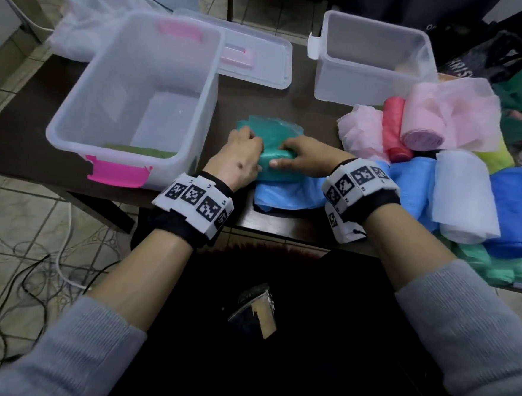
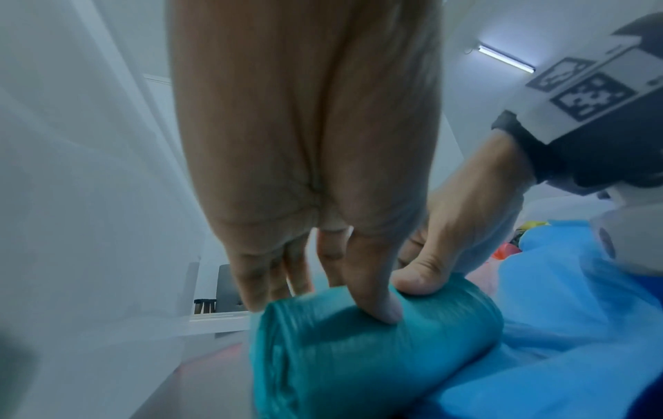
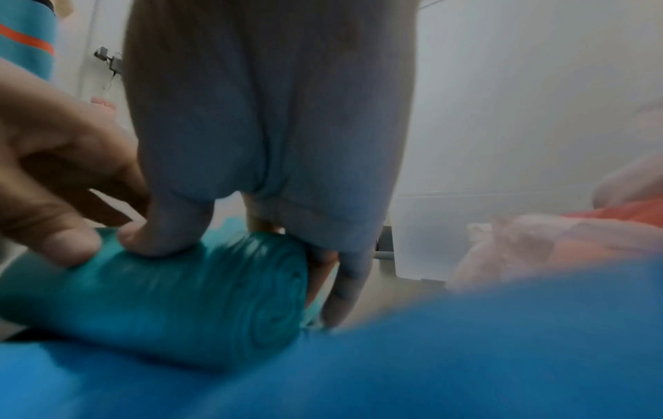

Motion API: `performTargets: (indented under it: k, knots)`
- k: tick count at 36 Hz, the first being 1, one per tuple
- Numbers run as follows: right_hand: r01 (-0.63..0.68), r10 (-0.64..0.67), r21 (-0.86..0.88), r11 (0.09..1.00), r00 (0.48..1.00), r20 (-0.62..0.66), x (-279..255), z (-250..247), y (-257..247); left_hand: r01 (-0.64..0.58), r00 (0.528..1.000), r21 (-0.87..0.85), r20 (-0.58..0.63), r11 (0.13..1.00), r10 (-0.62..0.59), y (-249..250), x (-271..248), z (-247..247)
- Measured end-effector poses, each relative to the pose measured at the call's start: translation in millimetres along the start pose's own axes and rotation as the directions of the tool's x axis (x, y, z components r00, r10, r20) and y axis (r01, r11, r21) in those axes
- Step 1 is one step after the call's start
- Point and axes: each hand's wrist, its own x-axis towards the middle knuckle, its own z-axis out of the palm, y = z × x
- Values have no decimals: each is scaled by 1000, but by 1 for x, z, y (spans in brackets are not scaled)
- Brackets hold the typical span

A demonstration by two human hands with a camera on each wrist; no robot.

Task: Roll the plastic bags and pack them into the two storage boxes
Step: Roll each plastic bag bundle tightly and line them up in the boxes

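Observation:
A teal plastic bag (image 1: pixel 269 167) lies partly rolled on the dark table (image 1: pixel 257 104), its flat unrolled end (image 1: pixel 268 125) stretching away from me. My left hand (image 1: pixel 255 155) grips the roll's left end and my right hand (image 1: pixel 282 156) grips its right end. Thumbs sit on the near side and fingers curl over the far side. The left wrist view shows the left hand (image 2: pixel 323 297) on the tight teal roll (image 2: pixel 358 363). In the right wrist view my right hand (image 3: pixel 251 255) presses the roll (image 3: pixel 161 306), whose spiral end shows. A clear storage box with pink latches (image 1: pixel 74 104) stands left, holding a green bag (image 1: pixel 139 151). A smaller clear box (image 1: pixel 369 91) stands back right.
A light blue bag (image 1: pixel 284 196) lies under the roll at the table's front edge. Several rolled bags in pink (image 1: pixel 425 129), red (image 1: pixel 394 130), white (image 1: pixel 464 193) and blue (image 1: pixel 515 212) are piled at the right. A clear lid (image 1: pixel 263 62) lies behind the big box. Cables run across the tiled floor at left.

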Motion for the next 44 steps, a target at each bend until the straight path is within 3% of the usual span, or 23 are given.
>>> performTargets:
  k: [2,5,8,13,17,21,26,38,44]
  knots:
    - [-27,21,-43,999,991,-131,-4,8,-1,5,1000,32,-16,999,-5,-1,3,2]
    - [29,-67,-99,995,911,-408,-11,20,-9,8,1000,41,-5,999,-8,-4,7,4]
    - [85,-150,-160,984,876,-459,-13,33,-17,14,999,-30,-52,999,-15,-7,10,5]
    - [69,-153,-227,971,913,-378,-11,39,-19,33,992,-124,-117,992,-48,-10,14,8]
    - [51,-109,-178,983,937,-333,0,28,-17,-32,974,-168,-228,985,-7,-13,8,13]
    - [21,-55,-174,984,979,-196,11,5,-21,-65,970,-164,-242,984,24,-13,7,10]
    - [27,-41,-206,978,997,-64,19,-17,-24,-9,965,-152,-260,988,-32,-12,13,4]
    - [-76,85,-154,985,995,52,47,-17,-25,-12,962,-213,-269,977,-47,-11,11,3]
    - [13,-11,-224,975,1000,14,46,-11,-21,6,969,-258,-236,966,-69,-12,11,3]
